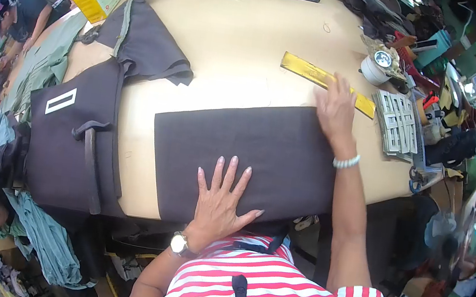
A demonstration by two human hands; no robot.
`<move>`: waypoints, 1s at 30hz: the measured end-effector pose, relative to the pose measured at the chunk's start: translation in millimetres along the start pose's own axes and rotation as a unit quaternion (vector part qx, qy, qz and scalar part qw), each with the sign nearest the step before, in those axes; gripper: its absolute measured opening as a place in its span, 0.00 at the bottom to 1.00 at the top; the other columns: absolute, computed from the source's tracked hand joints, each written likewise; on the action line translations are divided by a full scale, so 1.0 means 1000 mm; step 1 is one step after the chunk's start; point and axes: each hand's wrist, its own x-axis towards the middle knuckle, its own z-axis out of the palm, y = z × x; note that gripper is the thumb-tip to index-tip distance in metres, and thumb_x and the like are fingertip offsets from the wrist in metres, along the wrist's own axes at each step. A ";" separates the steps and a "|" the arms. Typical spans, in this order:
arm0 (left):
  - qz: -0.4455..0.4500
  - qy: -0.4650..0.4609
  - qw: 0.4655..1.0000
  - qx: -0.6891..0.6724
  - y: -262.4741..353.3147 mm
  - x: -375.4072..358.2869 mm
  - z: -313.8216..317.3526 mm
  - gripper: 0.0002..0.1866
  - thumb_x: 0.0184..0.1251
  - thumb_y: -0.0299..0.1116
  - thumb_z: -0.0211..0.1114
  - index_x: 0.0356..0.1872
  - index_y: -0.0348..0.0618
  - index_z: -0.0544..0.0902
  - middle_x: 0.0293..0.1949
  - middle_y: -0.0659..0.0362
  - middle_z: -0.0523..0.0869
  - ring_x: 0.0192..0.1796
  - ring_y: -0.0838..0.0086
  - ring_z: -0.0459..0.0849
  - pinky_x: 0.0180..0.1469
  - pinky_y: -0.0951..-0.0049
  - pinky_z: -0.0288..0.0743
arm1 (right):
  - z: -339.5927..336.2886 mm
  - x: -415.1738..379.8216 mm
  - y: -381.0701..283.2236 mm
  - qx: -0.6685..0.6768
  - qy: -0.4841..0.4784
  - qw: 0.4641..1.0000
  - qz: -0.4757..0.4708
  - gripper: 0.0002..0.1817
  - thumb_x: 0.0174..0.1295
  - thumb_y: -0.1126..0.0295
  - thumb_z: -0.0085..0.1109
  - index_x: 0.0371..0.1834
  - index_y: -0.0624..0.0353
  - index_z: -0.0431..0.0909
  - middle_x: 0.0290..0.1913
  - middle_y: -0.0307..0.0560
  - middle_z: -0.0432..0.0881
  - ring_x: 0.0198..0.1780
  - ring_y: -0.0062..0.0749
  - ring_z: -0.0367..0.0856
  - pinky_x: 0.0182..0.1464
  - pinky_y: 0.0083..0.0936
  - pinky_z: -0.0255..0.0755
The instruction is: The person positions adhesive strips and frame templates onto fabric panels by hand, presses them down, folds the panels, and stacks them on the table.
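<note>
Both hands flat: left hand (221,197) on dark cloth (250,150), right hand (334,108) touching yellow ruler (319,78).

Dark brown rectangular fabric panel (243,155): flat, spread under both hands, near table edge.
Yellow flat ruler (319,78): angled, under right fingertips, beyond the panel.

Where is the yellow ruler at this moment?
In the head view, the ruler lies on the table at upper right, partly under the right hand, just beyond the dark cloth.
</note>
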 end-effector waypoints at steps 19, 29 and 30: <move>-0.010 -0.008 1.000 -0.017 0.004 -0.015 0.008 0.46 0.57 0.69 0.55 0.72 0.49 0.63 0.74 0.44 0.53 0.77 0.46 0.44 0.67 0.29 0.34 | -0.090 0.026 -0.093 0.312 0.007 0.948 -0.059 0.15 0.59 0.63 0.65 0.24 0.61 0.74 0.18 0.47 0.75 0.22 0.28 0.77 0.26 0.26 0.69; 0.009 0.075 0.996 -0.048 0.004 -0.037 0.001 0.41 0.59 0.58 0.63 0.69 0.46 0.66 0.71 0.43 0.60 0.74 0.47 0.55 0.68 0.36 0.45 | -0.048 -0.100 -0.077 0.244 0.000 0.969 0.026 0.17 0.58 0.66 0.65 0.46 0.66 0.76 0.49 0.56 0.79 0.51 0.49 0.78 0.54 0.36 0.71; -0.005 0.106 0.992 -0.062 -0.001 -0.037 -0.004 0.38 0.59 0.54 0.64 0.69 0.46 0.67 0.71 0.44 0.62 0.73 0.47 0.57 0.67 0.37 0.48 | -0.056 -0.112 -0.070 0.259 -0.004 0.962 0.090 0.19 0.59 0.67 0.64 0.50 0.66 0.75 0.50 0.57 0.79 0.53 0.50 0.77 0.56 0.37 0.70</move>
